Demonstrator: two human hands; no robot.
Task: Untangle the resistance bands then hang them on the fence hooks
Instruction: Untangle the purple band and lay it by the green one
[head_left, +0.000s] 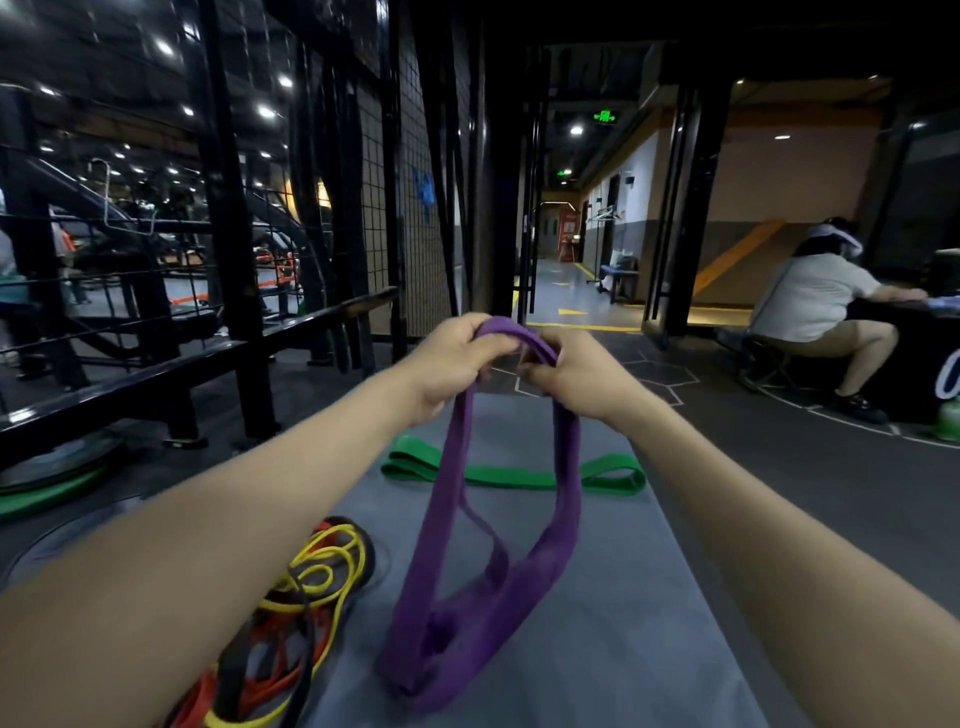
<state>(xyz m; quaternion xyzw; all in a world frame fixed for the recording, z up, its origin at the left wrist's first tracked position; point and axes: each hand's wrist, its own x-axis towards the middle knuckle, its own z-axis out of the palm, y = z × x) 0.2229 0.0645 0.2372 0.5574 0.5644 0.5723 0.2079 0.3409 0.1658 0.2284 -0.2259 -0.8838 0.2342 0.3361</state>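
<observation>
A: While both hands work the top of the purple resistance band (519, 551), I log: left hand (448, 358) curled round the upper fold, right hand (574, 371) pinching the strand beside it. Band hangs doubled over the grey mat (649, 597), low end near the mat.

B: Twist left in it?

A: I judge yes, strands cross low down. Best to slide my hands apart and let the loop fall open. Green band (514, 475) lies flat further along the mat; yellow, orange and black bands (306, 587) lie tangled at left. Mesh fence (395, 218) ahead-left; hooks not discernible.
</observation>
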